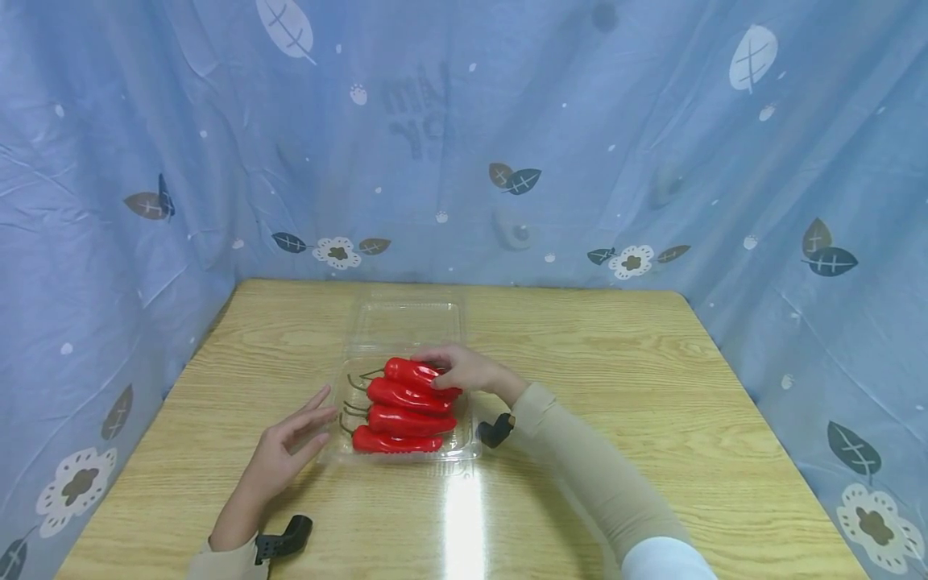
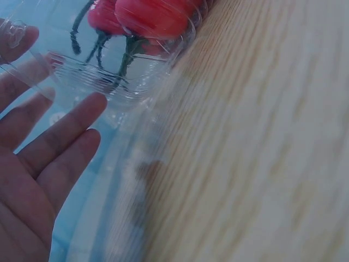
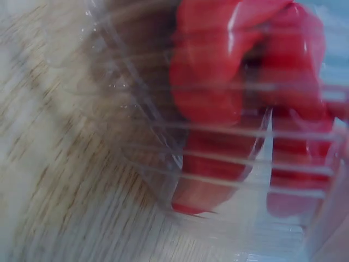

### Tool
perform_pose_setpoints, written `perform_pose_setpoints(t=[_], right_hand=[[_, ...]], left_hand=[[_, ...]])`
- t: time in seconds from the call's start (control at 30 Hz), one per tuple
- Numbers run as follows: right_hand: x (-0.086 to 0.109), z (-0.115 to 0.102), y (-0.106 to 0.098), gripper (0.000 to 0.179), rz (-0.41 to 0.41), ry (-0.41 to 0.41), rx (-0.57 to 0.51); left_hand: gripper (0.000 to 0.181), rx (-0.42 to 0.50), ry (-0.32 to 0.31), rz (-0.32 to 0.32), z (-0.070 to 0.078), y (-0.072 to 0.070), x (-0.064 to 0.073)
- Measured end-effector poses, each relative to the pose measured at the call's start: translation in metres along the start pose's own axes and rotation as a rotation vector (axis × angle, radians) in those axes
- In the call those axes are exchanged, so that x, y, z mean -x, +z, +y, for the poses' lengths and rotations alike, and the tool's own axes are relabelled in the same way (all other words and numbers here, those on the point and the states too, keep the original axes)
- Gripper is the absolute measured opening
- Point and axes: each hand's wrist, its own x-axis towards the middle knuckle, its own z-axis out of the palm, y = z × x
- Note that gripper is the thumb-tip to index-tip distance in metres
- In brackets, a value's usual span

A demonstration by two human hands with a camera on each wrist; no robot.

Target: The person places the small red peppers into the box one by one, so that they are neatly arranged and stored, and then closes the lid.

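Note:
Several red peppers (image 1: pixel 409 420) with thin green stems lie side by side in a clear plastic clamshell box (image 1: pixel 470 447). My right hand (image 1: pixel 473 370) grips the farthest pepper (image 1: pixel 404 372) near its right end, thumb on the near side and fingers over the far side. Only a blurred edge of that hand shows in the right wrist view, where ribbed clear plastic overlaps the peppers (image 3: pixel 212 65). At the box's left side my left hand (image 1: pixel 286 451) is held with fingers extended and spread. In the left wrist view its fingertips are close to the ribbed plastic wall.
The box's clear lid (image 1: pixel 409 322) lies folded back on the far side. Everything stands on a light wood-grain table (image 1: pixel 602 354). A blue patterned curtain (image 1: pixel 449 161) surrounds the table's back and sides. Each wrist carries a small black camera mount (image 1: pixel 286 540).

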Motion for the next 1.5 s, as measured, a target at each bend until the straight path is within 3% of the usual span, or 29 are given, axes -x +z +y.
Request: perform_pose_setpoints(t=[0.1,0.5,0.7,0.93,1.2,1.5], right_hand=[[0.000,-0.001,0.002,0.055,0.006,-0.010,0.025],[0.001,-0.002,0.010,0.054,0.096,-0.017,0.168],[0.000,0.000,0.012,0.054,0.134,-0.054,0.179],[0.000,0.004,0.011,0.052,0.178,-0.111,0.138],[0.008,0.006,0.002,0.052,0.200,-0.183,0.016],[0.020,0.012,-0.014,0.054,0.268,-0.206,-0.053]], left_hand=[[0.033,-0.008,-0.028,-0.014,-0.001,-0.001,0.001],[0.033,-0.022,-0.021,-0.013,-0.001,0.000,0.000],[0.033,-0.023,-0.021,-0.013,-0.002,0.000,0.001],[0.033,-0.012,-0.015,-0.014,-0.003,-0.001,0.001],[0.032,-0.006,-0.013,-0.016,-0.001,-0.001,0.000],[0.032,-0.018,0.003,-0.009,-0.004,0.000,0.000]])
